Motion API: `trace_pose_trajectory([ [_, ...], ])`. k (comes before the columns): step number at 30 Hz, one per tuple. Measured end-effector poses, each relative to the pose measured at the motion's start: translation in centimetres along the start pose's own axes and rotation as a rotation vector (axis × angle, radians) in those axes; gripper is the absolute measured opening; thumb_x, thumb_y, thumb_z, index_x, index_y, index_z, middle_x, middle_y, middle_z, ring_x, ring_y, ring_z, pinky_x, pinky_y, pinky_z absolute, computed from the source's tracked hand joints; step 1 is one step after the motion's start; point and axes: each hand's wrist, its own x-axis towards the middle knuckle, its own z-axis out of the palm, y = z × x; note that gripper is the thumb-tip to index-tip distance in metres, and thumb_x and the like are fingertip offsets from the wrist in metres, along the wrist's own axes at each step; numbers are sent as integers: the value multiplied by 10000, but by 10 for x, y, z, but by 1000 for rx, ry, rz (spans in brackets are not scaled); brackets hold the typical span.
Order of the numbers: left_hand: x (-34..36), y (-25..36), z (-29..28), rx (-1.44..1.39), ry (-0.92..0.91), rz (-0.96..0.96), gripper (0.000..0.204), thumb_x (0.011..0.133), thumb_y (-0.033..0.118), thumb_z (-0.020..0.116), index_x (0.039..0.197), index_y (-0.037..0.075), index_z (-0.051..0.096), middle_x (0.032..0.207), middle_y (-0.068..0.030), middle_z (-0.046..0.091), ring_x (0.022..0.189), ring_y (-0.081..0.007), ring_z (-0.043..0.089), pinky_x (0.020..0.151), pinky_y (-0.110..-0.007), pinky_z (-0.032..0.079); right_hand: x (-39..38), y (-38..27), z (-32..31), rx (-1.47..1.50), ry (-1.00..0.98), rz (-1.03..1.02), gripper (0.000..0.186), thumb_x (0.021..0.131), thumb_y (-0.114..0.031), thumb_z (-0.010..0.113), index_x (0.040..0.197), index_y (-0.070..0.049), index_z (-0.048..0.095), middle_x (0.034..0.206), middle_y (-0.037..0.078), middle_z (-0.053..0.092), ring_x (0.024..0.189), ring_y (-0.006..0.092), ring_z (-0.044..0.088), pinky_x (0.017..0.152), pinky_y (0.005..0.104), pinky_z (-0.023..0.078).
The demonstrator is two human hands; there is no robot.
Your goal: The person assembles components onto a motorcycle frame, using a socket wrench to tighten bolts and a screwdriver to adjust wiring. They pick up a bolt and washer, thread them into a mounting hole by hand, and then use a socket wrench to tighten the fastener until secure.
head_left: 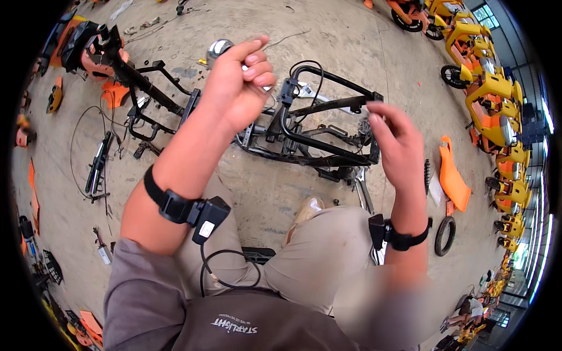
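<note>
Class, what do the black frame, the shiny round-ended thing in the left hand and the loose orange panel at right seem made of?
Black frame: probably painted steel; dark, glossy tubing.
Shiny thing: likely polished or chromed metal; bright reflections.
Orange panel: probably moulded plastic; smooth, evenly coloured curves.

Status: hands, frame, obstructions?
Left hand closed on silver tool. Right hand near end of black frame, empty-looking, contact unclear. Left forearm hides part of frame.
</note>
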Motion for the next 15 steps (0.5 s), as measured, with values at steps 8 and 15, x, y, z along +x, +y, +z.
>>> trace_pose_trajectory([
  [8, -5, 24, -7, 0, 11, 34, 199, 997, 57, 540, 1185, 1, 505, 692, 40, 423, 513, -55, 366, 487, -239, 320, 65, -16, 94, 134, -110, 150, 227, 930, -168, 684, 1107, -33, 728, 883, 61, 711, 736, 125, 598, 695, 277, 490],
  [15, -12, 45, -17, -21, -31, 81, 216, 1005, 65, 532, 1208, -2, 499, 699, 41, 422, 518, -48, 360, 496, -238, 321, 72, 47, 142, -116, -138, 121, 231, 899, -170, 696, 1086, -42, 743, 978, 123, 740, 767, 209, 647, 748, 343, 522],
])
